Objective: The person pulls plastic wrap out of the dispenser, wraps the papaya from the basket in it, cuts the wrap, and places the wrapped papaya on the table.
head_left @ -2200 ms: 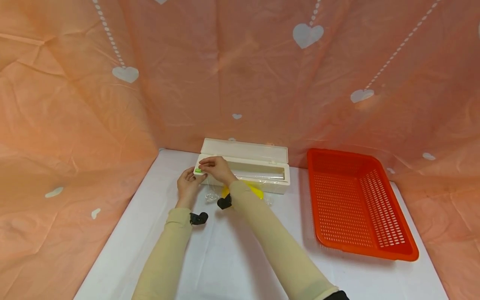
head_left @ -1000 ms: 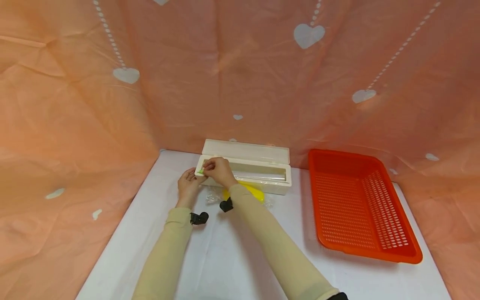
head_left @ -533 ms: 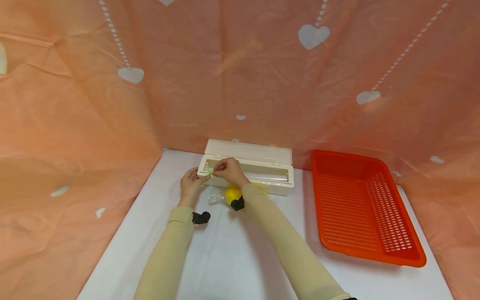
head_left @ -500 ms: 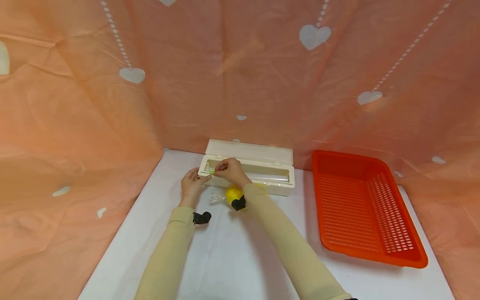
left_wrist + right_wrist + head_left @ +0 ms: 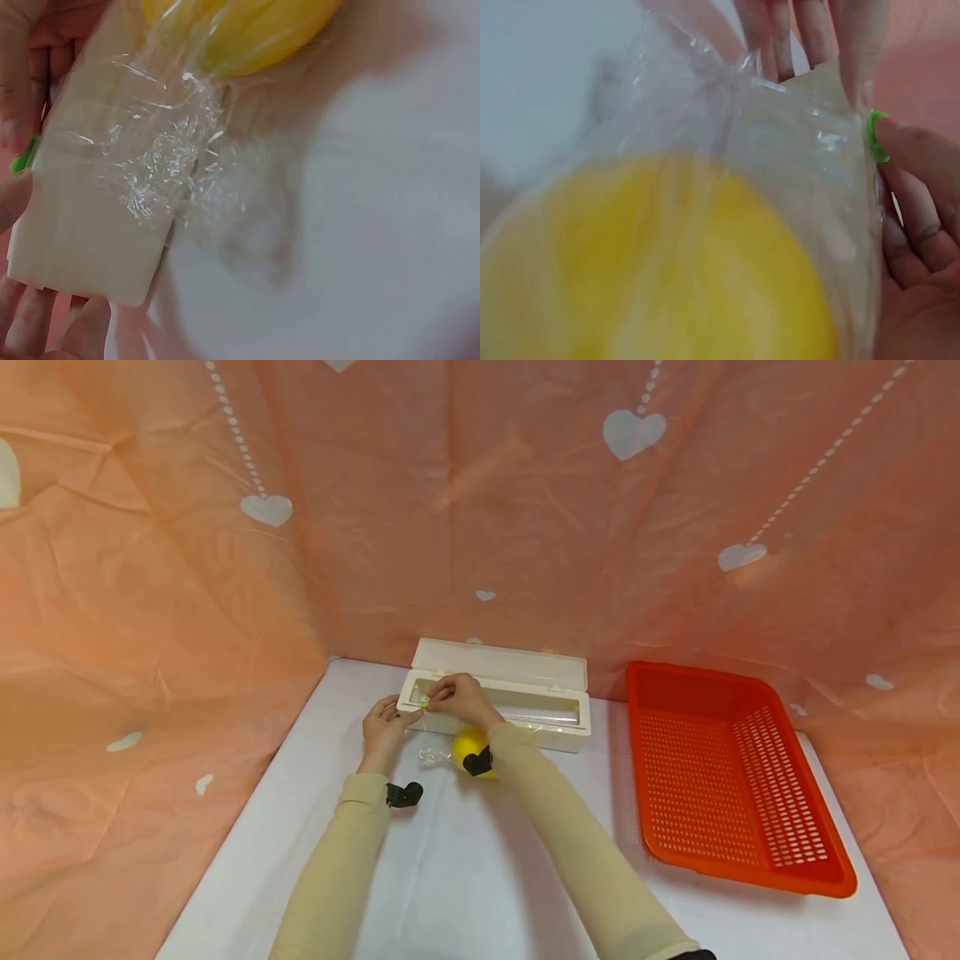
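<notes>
The left hand (image 5: 385, 725) grips the left end of the box (image 5: 558, 741); the right hand (image 5: 465, 700) pinches the green tab (image 5: 424, 702) at its front rim. Across a gap, the basket (image 5: 750, 878) nears the right edge of the table (image 5: 465, 860).

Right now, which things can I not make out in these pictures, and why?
Green piece: tiny in the head view; partly behind the right thumb in the right wrist view.
Box: in the head view, the right hand hides part of its inside.
Yellow thing: in the head view, partly behind the black camera; in the right wrist view, cut by the bottom edge.
Left hand: in the left wrist view, cut by the left edge.
</notes>
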Tool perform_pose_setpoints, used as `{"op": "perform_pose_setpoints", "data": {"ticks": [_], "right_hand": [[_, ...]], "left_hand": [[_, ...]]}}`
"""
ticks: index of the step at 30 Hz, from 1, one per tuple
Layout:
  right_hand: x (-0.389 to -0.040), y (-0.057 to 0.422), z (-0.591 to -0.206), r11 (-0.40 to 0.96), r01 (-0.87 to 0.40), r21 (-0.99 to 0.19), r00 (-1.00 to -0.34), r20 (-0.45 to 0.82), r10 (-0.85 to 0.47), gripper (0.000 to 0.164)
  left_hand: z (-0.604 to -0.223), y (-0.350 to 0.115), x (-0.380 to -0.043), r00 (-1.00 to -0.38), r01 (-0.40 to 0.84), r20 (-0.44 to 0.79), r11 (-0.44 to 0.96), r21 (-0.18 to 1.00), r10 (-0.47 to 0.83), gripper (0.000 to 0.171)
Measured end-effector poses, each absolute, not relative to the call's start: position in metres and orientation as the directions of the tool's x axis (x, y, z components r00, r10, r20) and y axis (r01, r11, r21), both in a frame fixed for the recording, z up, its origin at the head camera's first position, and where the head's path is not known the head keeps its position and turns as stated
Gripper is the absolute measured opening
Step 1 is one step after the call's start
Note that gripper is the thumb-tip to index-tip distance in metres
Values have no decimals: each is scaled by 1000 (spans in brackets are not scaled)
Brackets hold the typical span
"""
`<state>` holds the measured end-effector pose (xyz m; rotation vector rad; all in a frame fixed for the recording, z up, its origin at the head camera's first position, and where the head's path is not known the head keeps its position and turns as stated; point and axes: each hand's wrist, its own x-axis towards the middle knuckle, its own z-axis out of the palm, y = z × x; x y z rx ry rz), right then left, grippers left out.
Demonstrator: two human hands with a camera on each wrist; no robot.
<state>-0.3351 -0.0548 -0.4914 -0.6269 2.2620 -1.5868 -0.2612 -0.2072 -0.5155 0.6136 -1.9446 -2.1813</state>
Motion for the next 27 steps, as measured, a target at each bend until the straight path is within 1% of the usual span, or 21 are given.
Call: {"op": "perform_pose_setpoints", "data": {"ticks": [4,7,13,19,21,23,25,27], "right_hand": [[-334,-33,-492,338,-182,-923,-871,-9,-492,12],[-335,-14,-489,358,-188,-914,-867,-16,-498,13],[-335,23,-485,393,-155,-906,-856,-75,-511,16],[-334,49,-478,456,-138,-879,-878,-104,-467,13],[-333,54,-476,463,-135,-876,-875,-114,-471,15],[-334,59,-476,454,-132,-881,-863,-124,-490,19],[-334,62,-475,431,-97,-897,-850,-151,-505,25],[-333,64,-474,398,-35,-917,-842,-188,-506,30]], "left_hand": [[-518,-202,-263,-905,-161,-211,-162,974,-368,57],[-518,-203,-264,-907,-159,-204,-149,976,-367,58],[-516,-208,-263,-907,-157,-193,-124,980,-374,57],[-512,-211,-263,-904,-161,-197,-126,979,-380,58],[-511,-209,-263,-905,-159,-199,-135,978,-377,58],[-511,-207,-263,-903,-168,-209,-140,976,-375,58],[-512,-206,-262,-903,-178,-217,-137,974,-370,59],[-512,-205,-261,-902,-196,-230,-128,972,-365,59]]}}
